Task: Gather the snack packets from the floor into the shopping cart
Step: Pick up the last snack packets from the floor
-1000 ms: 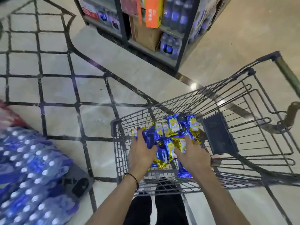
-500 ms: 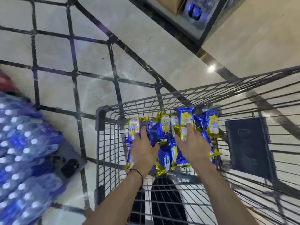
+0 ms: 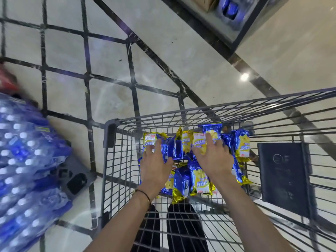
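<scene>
Tiled floor (image 3: 163, 51); left hand (image 3: 156, 166), right hand (image 3: 214, 160) splayed, apparently pressing snack packets (image 3: 200, 180).

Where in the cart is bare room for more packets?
Bare floor of the grey wire shopping cart shows between the right forearm and the dark flat panel, and right of that panel. Crowded: the far-left corner, where blue-and-yellow foil snack packets lie under the left hand and right hand.

i log: snack packets (image 3: 199, 149) piled far left in the shopping cart (image 3: 200, 111), left hand (image 3: 154, 167) and right hand (image 3: 215, 160) on top; bottle packs (image 3: 27, 160) left of cart, shelf (image 3: 216, 24) beyond.
</scene>
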`<state>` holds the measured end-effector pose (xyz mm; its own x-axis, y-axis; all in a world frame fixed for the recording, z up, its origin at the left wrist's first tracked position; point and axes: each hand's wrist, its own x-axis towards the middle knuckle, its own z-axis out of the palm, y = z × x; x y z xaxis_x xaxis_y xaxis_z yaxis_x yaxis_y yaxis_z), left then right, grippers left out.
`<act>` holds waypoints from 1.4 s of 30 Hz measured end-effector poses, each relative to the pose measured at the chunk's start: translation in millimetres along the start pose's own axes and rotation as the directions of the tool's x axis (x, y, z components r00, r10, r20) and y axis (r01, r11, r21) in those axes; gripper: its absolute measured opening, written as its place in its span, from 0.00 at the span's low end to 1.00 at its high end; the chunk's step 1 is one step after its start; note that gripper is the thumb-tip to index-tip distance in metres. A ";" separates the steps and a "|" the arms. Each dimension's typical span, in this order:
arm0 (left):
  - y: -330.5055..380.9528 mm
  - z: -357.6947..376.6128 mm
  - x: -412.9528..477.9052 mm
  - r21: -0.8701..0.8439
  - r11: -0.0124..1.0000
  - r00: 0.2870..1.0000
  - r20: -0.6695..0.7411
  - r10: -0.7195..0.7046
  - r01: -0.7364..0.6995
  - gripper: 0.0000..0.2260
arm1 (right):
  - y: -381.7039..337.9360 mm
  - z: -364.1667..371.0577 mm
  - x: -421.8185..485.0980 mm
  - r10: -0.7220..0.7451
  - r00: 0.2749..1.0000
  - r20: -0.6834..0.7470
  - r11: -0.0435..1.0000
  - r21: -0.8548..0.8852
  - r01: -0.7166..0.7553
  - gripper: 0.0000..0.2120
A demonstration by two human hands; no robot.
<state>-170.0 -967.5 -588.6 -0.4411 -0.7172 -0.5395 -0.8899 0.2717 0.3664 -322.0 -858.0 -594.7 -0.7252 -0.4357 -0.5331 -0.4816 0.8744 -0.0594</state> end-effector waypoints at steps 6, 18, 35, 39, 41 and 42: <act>23.5 -51.0 -24.4 0.074 0.995 0.997 -0.038 0.071 -0.068 0.24 | -1.8 -52.9 -21.2 -0.053 0.999 -0.006 0.997 -0.050 0.052 0.32; 6.6 -219.0 -128.1 0.394 0.912 0.915 -0.400 0.057 0.115 0.19 | -104.6 -180.1 -115.9 -0.740 0.673 0.005 0.655 -0.224 0.722 0.24; -249.4 -288.2 -463.3 0.011 0.862 0.630 -0.687 -0.362 0.507 0.18 | -290.6 -140.9 -471.9 -0.990 0.119 0.077 0.070 -0.466 0.882 0.20; -324.9 -277.2 -574.2 -0.137 0.756 0.489 -0.687 -0.538 0.640 0.21 | -326.0 -86.4 -583.9 -0.986 -0.022 0.166 -0.098 -0.461 0.882 0.21; -360.6 -272.4 -635.7 -0.201 0.695 0.423 -0.668 -0.613 0.690 0.22 | -346.2 -57.8 -647.2 -0.974 -0.092 0.207 -0.176 -0.433 0.884 0.20; -380.5 -267.5 -666.6 -0.245 0.661 0.375 -0.663 -0.648 0.709 0.21 | -356.8 -41.8 -680.1 -0.962 -0.138 0.238 -0.231 -0.425 0.875 0.21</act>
<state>493.8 -764.5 -165.6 0.4882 -0.8704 0.0631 -0.8727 -0.4862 0.0455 322.5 -882.5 -175.6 0.6801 -0.7298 -0.0698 -0.7328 -0.6739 -0.0941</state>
